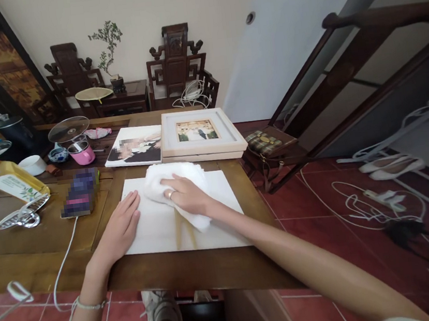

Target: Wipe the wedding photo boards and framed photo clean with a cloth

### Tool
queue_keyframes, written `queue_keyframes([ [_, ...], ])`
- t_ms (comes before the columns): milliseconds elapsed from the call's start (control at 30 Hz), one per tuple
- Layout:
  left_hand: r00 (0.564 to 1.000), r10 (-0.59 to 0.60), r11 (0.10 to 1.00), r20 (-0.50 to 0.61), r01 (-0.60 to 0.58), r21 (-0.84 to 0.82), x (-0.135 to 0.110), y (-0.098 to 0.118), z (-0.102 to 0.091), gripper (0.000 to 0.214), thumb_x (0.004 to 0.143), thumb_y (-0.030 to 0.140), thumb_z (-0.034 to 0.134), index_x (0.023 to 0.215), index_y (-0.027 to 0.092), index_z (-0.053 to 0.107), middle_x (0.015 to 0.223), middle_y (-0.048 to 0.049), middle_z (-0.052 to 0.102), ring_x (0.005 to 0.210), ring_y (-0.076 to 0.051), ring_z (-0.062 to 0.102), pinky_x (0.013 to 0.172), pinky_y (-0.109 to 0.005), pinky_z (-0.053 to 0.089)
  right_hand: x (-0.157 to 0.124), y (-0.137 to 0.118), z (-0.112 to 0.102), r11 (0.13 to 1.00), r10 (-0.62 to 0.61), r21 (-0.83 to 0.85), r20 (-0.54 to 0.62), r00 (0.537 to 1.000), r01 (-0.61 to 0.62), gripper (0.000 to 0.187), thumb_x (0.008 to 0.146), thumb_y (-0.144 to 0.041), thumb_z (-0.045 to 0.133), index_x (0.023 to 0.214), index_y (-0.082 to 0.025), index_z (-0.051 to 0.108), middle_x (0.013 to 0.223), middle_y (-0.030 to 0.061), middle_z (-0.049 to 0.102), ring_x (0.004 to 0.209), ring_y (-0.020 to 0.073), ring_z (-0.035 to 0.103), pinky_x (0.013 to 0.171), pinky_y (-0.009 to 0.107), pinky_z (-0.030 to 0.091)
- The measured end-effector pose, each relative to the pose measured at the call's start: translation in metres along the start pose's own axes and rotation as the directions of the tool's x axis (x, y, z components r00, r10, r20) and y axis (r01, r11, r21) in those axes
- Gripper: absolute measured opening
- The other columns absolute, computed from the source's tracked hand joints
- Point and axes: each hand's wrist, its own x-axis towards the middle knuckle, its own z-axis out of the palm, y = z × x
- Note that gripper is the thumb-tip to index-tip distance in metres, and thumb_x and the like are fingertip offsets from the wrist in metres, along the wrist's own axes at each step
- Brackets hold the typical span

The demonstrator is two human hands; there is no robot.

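A white rectangular board (149, 233) lies flat on the wooden table, close to its front edge. My left hand (122, 221) rests flat on the board's left edge, fingers stretched out and holding nothing. Toward the board's far side, my right hand (187, 195), with a ring on one finger, presses and grips a bunched white cloth (154, 181). A tail of the cloth hangs down toward me on the right. Two tan strips (178, 232) show on the board below the cloth, their upper ends covered by it.
Behind the board stand a framed photo (230, 132) and a photo print (140, 159). To the left are a phone (80, 192) on a cable, a claw hair clip (25, 215), an oil bottle (17, 182) and a pink cup (82, 155). A wooden chair (359, 64) stands right.
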Motion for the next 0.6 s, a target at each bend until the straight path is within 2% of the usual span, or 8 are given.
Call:
queue_keyframes([
  [133, 0.995, -0.103, 0.982, 0.011, 0.103, -0.158, 0.003, 0.005, -0.006, 0.056, 0.097, 0.05, 0.027, 0.14, 0.018, 0.045, 0.151, -0.006, 0.037, 0.141, -0.022, 0.032, 0.118, -0.043, 0.019, -0.007, -0.027, 0.016, 0.999, -0.007, -0.053, -0.006, 1.0, 0.006, 0.03, 0.089, -0.016, 0.033, 0.105, -0.015, 0.058, 0.107, 0.0114, 0.069, 0.109, 0.0249, 0.058, 0.114, 0.053, 0.013],
  [233, 0.977, -0.213, 0.926, 0.034, 0.213, -0.311, 0.006, 0.007, -0.013, 0.06, 0.097, 0.054, 0.022, 0.138, 0.018, 0.047, 0.149, -0.006, 0.04, 0.139, -0.022, 0.036, 0.117, -0.041, 0.023, -0.028, -0.048, 0.031, 0.987, -0.137, -0.079, 0.076, 0.988, 0.143, 0.022, 0.084, -0.013, 0.041, 0.097, -0.015, 0.058, 0.102, 0.011, 0.07, 0.115, 0.025, 0.055, 0.114, 0.053, 0.01],
  [300, 0.961, -0.275, 0.887, 0.027, 0.264, -0.38, 0.008, 0.008, -0.016, 0.063, 0.096, 0.054, 0.02, 0.136, 0.015, 0.049, 0.147, -0.0081, 0.044, 0.137, -0.024, 0.039, 0.115, -0.042, 0.025, -0.042, -0.057, 0.036, 0.956, -0.279, -0.041, 0.191, 0.941, 0.291, 0.018, 0.08, -0.011, 0.046, 0.091, -0.017, 0.058, 0.102, 0.0087, 0.069, 0.113, 0.0225, 0.056, 0.115, 0.05, 0.011],
  [367, 0.956, -0.294, 0.868, 0.014, 0.273, -0.414, 0.008, 0.009, -0.017, 0.065, 0.096, 0.054, 0.021, 0.134, 0.012, 0.051, 0.144, -0.01, 0.048, 0.135, -0.024, 0.041, 0.115, -0.043, 0.026, -0.054, -0.061, 0.036, 0.911, -0.397, 0.014, 0.29, 0.871, 0.411, 0.018, 0.079, -0.011, 0.048, 0.091, -0.017, 0.059, 0.107, 0.008, 0.068, 0.109, 0.0197, 0.058, 0.116, 0.044, 0.011],
  [433, 0.964, -0.267, 0.88, 0.009, 0.248, -0.404, 0.007, 0.01, -0.017, 0.065, 0.096, 0.054, 0.021, 0.133, 0.011, 0.052, 0.143, -0.0109, 0.048, 0.135, -0.024, 0.041, 0.115, -0.042, 0.025, -0.06, -0.061, 0.03, 0.882, -0.451, 0.038, 0.357, 0.818, 0.47, 0.018, 0.077, -0.011, 0.049, 0.09, -0.018, 0.06, 0.103, 0.0068, 0.069, 0.101, 0.0186, 0.061, 0.115, 0.041, 0.013],
  [467, 0.968, -0.249, 0.893, 0.006, 0.232, -0.385, 0.006, 0.011, -0.016, 0.064, 0.096, 0.053, 0.021, 0.133, 0.011, 0.052, 0.144, -0.0108, 0.048, 0.136, -0.024, 0.04, 0.116, -0.042, 0.025, -0.061, -0.059, 0.026, 0.882, -0.447, 0.037, 0.378, 0.81, 0.47, 0.018, 0.076, -0.01, 0.049, 0.088, -0.018, 0.06, 0.094, 0.0051, 0.07, 0.094, 0.0183, 0.062, 0.115, 0.04, 0.016],
  [533, 0.98, -0.2, 0.926, -0.01, 0.185, -0.33, 0.003, 0.011, -0.013, 0.061, 0.097, 0.051, 0.023, 0.132, 0.012, 0.053, 0.144, -0.0103, 0.048, 0.137, -0.023, 0.039, 0.116, -0.043, 0.024, -0.061, -0.053, 0.016, 0.907, -0.401, 0.047, 0.394, 0.827, 0.418, 0.019, 0.075, -0.008, 0.045, 0.081, -0.019, 0.058, 0.073, -0.0004, 0.065, 0.075, 0.0167, 0.06, 0.11, 0.04, 0.024],
  [600, 0.991, -0.13, 0.961, -0.029, 0.119, -0.251, 0.002, 0.008, -0.008, 0.056, 0.097, 0.048, 0.026, 0.132, 0.013, 0.054, 0.144, -0.0099, 0.048, 0.138, -0.023, 0.037, 0.117, -0.043, 0.023, -0.056, -0.043, 0.005, 0.95, -0.307, 0.055, 0.341, 0.889, 0.307, 0.019, 0.076, -0.008, 0.039, 0.075, -0.021, 0.054, 0.062, -0.003, 0.057, 0.065, 0.0161, 0.054, 0.101, 0.039, 0.035],
])
